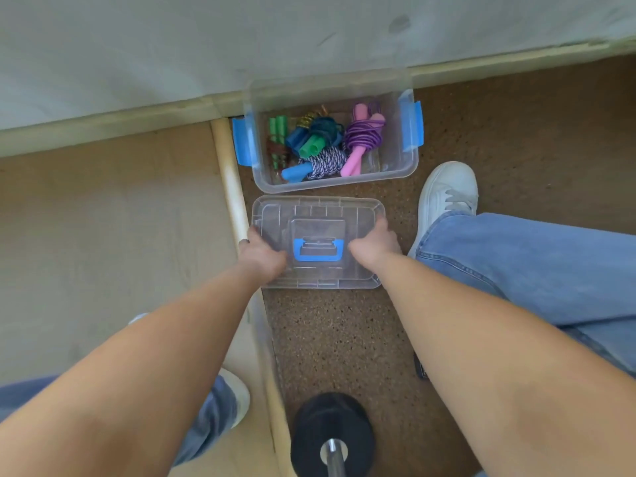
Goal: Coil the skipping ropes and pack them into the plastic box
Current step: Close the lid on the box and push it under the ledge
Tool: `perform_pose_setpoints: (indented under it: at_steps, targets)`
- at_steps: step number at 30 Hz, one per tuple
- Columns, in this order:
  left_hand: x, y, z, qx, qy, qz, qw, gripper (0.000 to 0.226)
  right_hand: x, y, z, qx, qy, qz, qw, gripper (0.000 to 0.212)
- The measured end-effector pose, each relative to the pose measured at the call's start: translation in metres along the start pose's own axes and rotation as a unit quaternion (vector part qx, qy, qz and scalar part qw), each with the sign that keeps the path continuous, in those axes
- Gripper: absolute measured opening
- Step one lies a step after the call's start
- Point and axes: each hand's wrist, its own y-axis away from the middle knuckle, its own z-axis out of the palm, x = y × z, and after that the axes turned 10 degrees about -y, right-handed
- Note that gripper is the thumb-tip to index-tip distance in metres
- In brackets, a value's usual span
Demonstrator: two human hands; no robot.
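A clear plastic box with blue side clips stands open on the brown floor against the wall. Inside lie several coiled skipping ropes: a purple rope with pink handles, a dark blue rope with green handles, a blue-and-white braided rope and a reddish rope with green handles. Just in front of the box is its clear lid with a blue handle. My left hand grips the lid's left edge. My right hand grips its right edge.
A pale wall with a wooden skirting runs behind the box. A wooden strip divides the beige floor on the left from the brown floor. My white shoe and jeans sit at the right. A black dumbbell lies near the bottom.
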Motion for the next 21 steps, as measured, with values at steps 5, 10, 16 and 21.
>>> perform_pose_setpoints:
  at_steps: [5,10,16,21]
  targets:
    - [-0.015,0.01,-0.026,0.05,0.009,-0.006,0.999,0.052,-0.011,0.01,-0.013,0.065,0.001,-0.011,0.998,0.065]
    - [-0.017,0.045,-0.047,0.094,-0.045,0.001,0.995,0.044,-0.036,0.042,-0.028,0.077,0.061,-0.076,0.992,0.046]
    - [-0.013,0.091,-0.076,0.139,0.07,0.015,0.988,0.043,-0.056,0.083,-0.062,0.083,0.024,-0.159,0.984,0.041]
    - [0.001,0.121,-0.096,0.089,0.356,0.025,0.93,0.043,-0.065,0.107,-0.095,0.142,-0.145,-0.191,0.96,0.044]
